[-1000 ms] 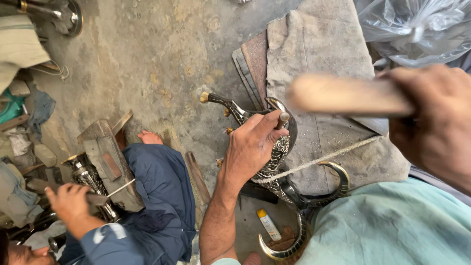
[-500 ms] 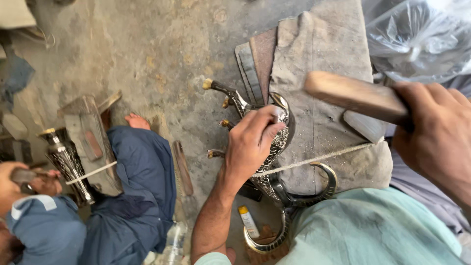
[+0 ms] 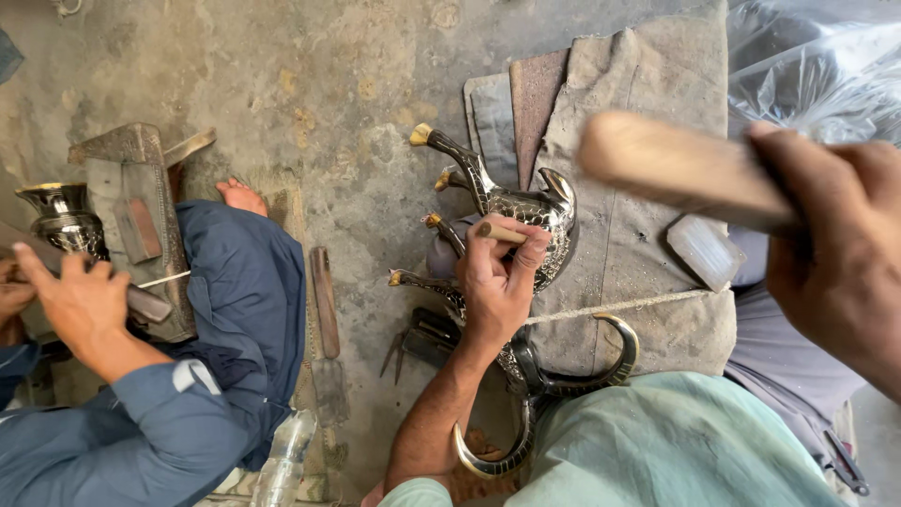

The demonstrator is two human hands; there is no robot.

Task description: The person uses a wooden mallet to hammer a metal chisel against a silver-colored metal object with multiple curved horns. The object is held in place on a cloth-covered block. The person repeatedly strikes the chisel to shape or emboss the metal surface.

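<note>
My left hand (image 3: 497,277) is closed around a small chisel-like punch (image 3: 499,232) and presses its tip onto an engraved metal animal figure (image 3: 526,211) with brass-tipped legs and curved horns (image 3: 601,361). The figure lies on a grey cloth pad (image 3: 648,216) on the floor. My right hand (image 3: 835,253) is raised at the right and grips a blurred wooden mallet handle (image 3: 676,169) above the pad. A taut cord (image 3: 619,305) runs across the pad under the figure.
A co-worker in blue clothes (image 3: 225,310) sits at the left, a hand (image 3: 80,300) on a tool beside a shiny metal vase (image 3: 61,216) and a wooden block (image 3: 141,216). Clear plastic sheeting (image 3: 817,66) fills the upper right. Tools (image 3: 324,300) lie on the concrete floor.
My right hand with the mallet handle has shifted higher and closer to the camera. My left hand stays on the figure with the punch. The co-worker has shifted left in view.
</note>
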